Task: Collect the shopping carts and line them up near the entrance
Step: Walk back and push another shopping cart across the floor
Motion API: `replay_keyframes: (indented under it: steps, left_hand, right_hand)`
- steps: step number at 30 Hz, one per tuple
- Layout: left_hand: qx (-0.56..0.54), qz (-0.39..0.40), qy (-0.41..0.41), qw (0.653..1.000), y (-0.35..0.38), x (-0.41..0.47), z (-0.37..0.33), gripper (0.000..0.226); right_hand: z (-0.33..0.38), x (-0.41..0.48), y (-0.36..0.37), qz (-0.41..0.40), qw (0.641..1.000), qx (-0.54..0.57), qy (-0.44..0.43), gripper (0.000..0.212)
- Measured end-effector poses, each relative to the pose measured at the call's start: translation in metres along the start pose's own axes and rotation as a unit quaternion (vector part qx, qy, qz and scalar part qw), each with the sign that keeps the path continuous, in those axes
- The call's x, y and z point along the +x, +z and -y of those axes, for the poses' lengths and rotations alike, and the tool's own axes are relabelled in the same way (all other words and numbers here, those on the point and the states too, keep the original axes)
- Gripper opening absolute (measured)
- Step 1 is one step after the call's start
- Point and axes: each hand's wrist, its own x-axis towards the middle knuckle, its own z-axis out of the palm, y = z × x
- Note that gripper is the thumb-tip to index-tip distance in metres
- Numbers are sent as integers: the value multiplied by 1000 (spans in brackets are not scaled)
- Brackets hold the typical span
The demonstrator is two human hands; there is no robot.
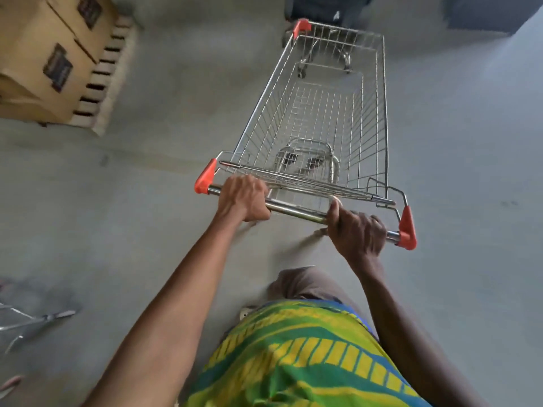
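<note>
A silver wire shopping cart [320, 113] with orange plastic corner caps stands on the grey floor straight ahead of me, its basket empty. My left hand [244, 198] grips the left part of the chrome handle bar [296, 211]. My right hand [357, 233] grips the bar's right part, close to the orange end cap. Part of another metal cart frame [29, 321] shows blurred at the lower left edge.
Cardboard boxes [50, 54] stacked on a wooden pallet [108, 74] stand at the upper left. Dark objects [326, 7] sit just beyond the cart's front, and a dark block [482, 13] fills the top right corner. Grey concrete floor [470, 142] stretches on both sides.
</note>
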Motion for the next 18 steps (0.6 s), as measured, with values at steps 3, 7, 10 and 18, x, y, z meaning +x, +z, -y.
replay_keyframes:
  steps: [3, 7, 10, 18]
  left_hand:
    - [7, -9, 40, 999, -18, 44, -32, 15]
    - [8, -30, 94, 995, -34, 103, -77, 15]
    - [-7, -39, 127, 991, -46, 143, -116, 11]
    - [8, -48, 217, 975, -85, 234, -222, 8]
  right_hand:
    - [-37, 19, 0, -30, 999, -24, 28, 53]
    - [-94, 47, 3, -65, 996, -27, 58, 58]
    - [-134, 64, 0, -90, 991, -38, 92, 54]
    - [-231, 111, -12, -127, 969, -92, 190, 48]
